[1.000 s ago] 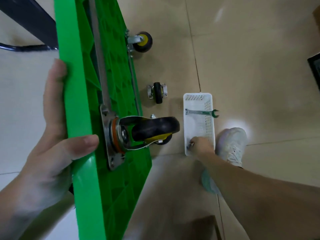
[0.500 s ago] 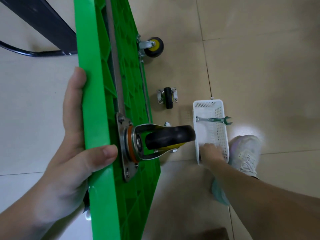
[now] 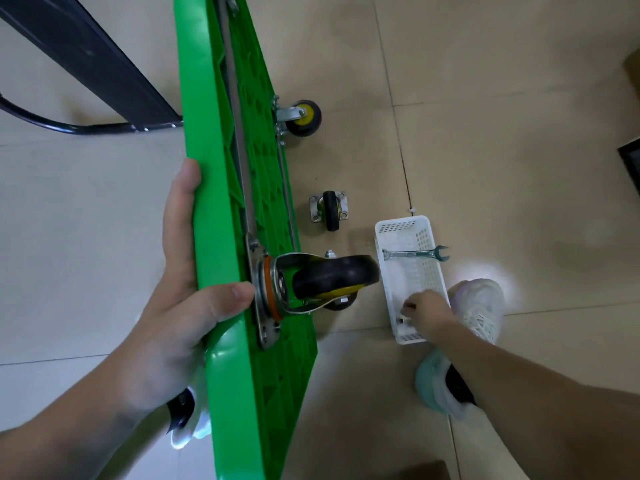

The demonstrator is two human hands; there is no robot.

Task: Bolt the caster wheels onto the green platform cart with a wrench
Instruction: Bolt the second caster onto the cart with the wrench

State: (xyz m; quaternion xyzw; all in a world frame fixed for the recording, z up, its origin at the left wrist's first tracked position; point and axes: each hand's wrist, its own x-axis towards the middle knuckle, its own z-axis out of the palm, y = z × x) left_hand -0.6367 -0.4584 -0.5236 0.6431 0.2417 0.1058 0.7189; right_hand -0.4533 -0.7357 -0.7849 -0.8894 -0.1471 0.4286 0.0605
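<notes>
The left hand (image 3: 166,327) is closest. It holds the long edge of the green cart (image 3: 214,168), which stands up on its side on the floor (image 3: 485,150). The thumb (image 3: 228,299) is bent over the edge and presses the ribbed underside. The other fingers (image 3: 180,209) lie flat and together on the far face.

Just past the thumb tip is the metal plate of the big caster (image 3: 332,277). It sits on the cart, and its black wheel sticks out to the right.

The right hand (image 3: 429,313) reaches down into the near end of the white basket (image 3: 403,226). Its fingers are bent down inside. I cannot tell if they hold anything. A white shoe (image 3: 481,306) is beside the basket's right edge.

The wrench (image 3: 412,253) lies across the basket's rim nearer its far end, apart from the fingers. Its open end pokes over the right edge.

Farther on, a loose caster (image 3: 329,210) sits on the floor between cart and basket. Farthest, a yellow-centred caster (image 3: 303,117) is on the cart.
</notes>
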